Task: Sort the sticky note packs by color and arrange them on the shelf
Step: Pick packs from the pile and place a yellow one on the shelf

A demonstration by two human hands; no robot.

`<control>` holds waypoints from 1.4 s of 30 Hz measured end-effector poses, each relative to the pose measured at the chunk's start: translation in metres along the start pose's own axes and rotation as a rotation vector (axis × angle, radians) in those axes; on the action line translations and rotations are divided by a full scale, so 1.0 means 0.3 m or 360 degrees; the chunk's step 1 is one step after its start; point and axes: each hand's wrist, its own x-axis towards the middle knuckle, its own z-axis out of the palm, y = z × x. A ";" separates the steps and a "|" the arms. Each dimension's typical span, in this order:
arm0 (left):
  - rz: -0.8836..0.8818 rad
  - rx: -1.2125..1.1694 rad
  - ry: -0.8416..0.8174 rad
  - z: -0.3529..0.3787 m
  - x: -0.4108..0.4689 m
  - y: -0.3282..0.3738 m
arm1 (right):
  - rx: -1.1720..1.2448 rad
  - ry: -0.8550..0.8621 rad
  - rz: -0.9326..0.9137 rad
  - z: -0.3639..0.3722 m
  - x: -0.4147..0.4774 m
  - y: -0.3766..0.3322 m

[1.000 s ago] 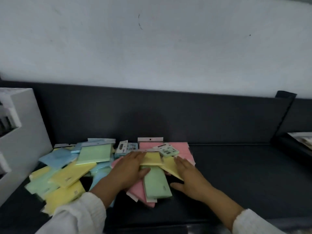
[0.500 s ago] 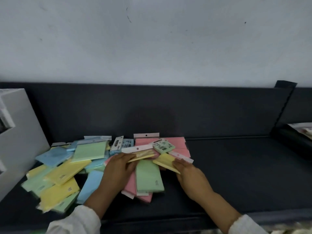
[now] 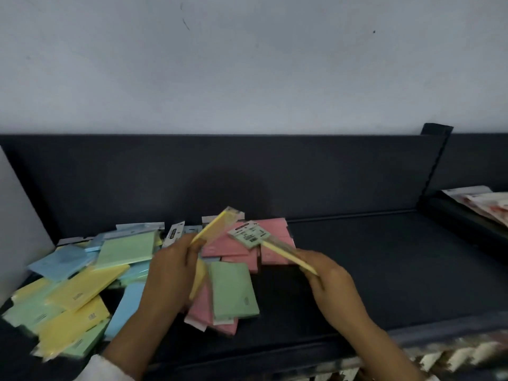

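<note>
We pinch thin yellow pack [image 3: 213, 228] in left hand [image 3: 171, 273], edge-on, long axis toward 1 o'clock. Right hand [image 3: 334, 284] pinches second yellow pack [image 3: 286, 254], pointing 10 o'clock. Both above glossy flat pile [image 3: 82, 287] on dark shelf [image 3: 384, 270].

L hand [image 3: 170, 270]: fingers curled, yellow pack [image 3: 213, 228] pinched edge-up. R hand [image 3: 334, 281]: likewise curled, second yellow pack [image 3: 286, 254] pinched.

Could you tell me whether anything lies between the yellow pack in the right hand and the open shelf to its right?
Nothing visible does: from the right hand and its yellow pack, the dark shelf runs bare rightward to the divider.
</note>
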 end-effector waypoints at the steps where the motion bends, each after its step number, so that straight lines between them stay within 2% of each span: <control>1: 0.0059 -0.0018 -0.0034 -0.001 -0.007 0.029 | 0.0005 0.0079 0.0009 -0.012 -0.017 0.016; 6: 0.0213 -0.0103 -0.0174 0.044 -0.042 0.110 | -0.0345 0.0232 0.0100 -0.067 -0.093 0.075; 11: 0.0370 -0.0145 -0.0252 0.122 -0.069 0.150 | -0.0347 0.0207 0.0263 -0.138 -0.167 0.101; 17: 0.0444 -0.0221 -0.0410 0.187 -0.094 0.232 | -0.0487 -0.0054 0.0397 -0.226 -0.219 0.161; 25: 0.0541 -0.0140 -0.0388 0.323 -0.078 0.414 | -0.0800 -0.0237 0.0402 -0.426 -0.146 0.354; 30: 0.0487 -0.0042 -0.0373 0.480 -0.062 0.583 | -0.0855 -0.0283 0.0333 -0.578 -0.043 0.577; 38: 0.0313 0.0013 -0.0338 0.720 -0.035 0.856 | -0.0842 -0.0566 0.0308 -0.693 0.226 0.908; 42: 0.0270 0.0074 -0.0331 0.782 -0.010 0.930 | -0.1088 -0.0581 0.0203 -0.685 0.311 0.988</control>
